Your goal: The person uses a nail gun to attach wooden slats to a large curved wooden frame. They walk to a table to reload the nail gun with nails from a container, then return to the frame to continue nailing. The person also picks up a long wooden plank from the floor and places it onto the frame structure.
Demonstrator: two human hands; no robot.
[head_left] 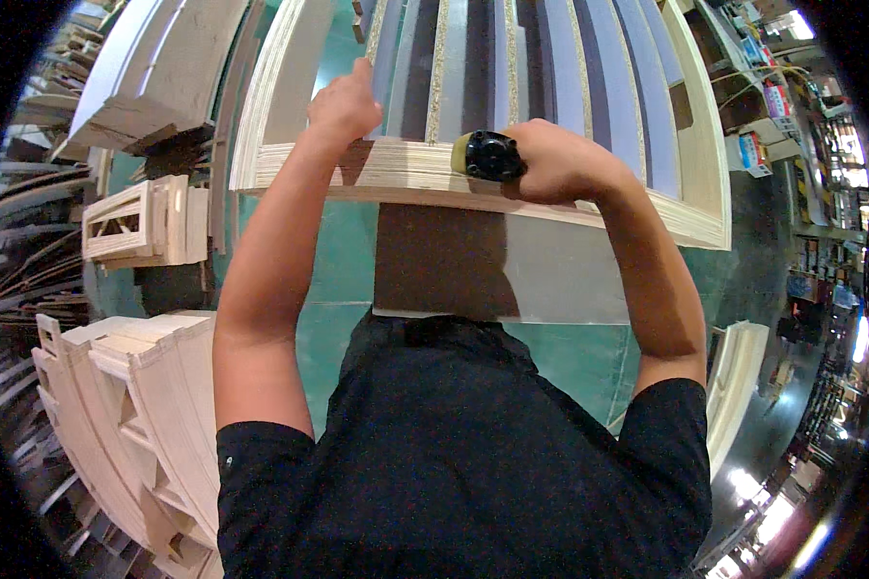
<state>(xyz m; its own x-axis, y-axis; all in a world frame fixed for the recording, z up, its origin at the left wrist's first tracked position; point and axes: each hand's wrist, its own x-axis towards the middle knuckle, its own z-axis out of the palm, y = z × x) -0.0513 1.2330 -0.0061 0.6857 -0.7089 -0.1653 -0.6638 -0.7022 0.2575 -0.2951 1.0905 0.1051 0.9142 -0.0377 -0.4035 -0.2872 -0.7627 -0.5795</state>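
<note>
A: How does the right hand (565,162) stand?

B: Its fingers are wrapped around a power tool (492,156), yellow-green with a black end. The tool pokes out just left of that fist.

A: Is the tool touching the wood?

B: I can't tell. From above, it overlaps the near rail of the wooden frame (396,169), which runs below both hands.

A: And the left hand (346,106)?

B: It's curled, one finger stretched away from the body, beside the leftmost lilac slat (385,82). Whether it pinches that slat or merely rests there, I can't tell.

A: What lies beyond the grips?

B: More slats (603,87) with speckled edges, side by side, ahead of the right fist and within the frame.

A: Nearer the body?

B: A flat board (550,265), below the right fist, partly in shadow, and green floor (343,256) to its left.

A: Left of the left hand?

B: Small pale wooden frames (179,227), grouped well apart from it.
</note>
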